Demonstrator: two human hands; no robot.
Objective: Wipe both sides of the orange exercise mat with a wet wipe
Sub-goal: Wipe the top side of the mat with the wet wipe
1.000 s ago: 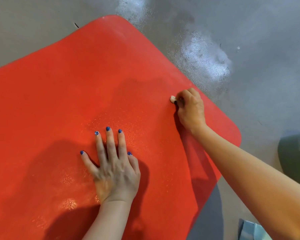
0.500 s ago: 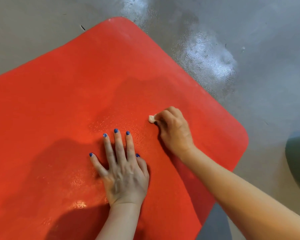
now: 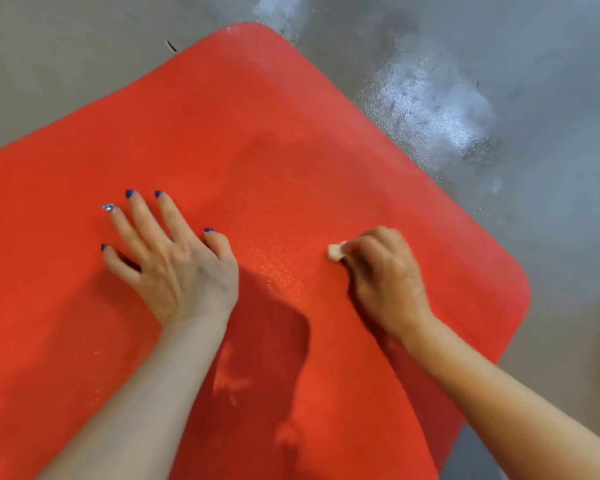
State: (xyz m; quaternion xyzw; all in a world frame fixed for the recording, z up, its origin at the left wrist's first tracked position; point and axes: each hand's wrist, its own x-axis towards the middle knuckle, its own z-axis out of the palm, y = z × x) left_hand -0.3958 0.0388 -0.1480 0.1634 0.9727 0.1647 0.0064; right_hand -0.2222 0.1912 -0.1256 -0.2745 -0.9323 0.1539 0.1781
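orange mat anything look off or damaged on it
No damage shows on the flat orange foam exercise mat. Only the small balled white wet wipe stands out, gripped in the right hand.

Mat [image 3: 257, 133] on floor [image 3: 499, 46], left hand [image 3: 177, 268] and right hand [image 3: 385, 275] on mat, apart

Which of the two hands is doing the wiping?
The right hand: its fingers curl round the wet wipe, while the left hand lies flat on the orange mat.

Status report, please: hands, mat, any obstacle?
Left hand flat on orange mat. Right hand grips wet wipe. Nothing in the way.
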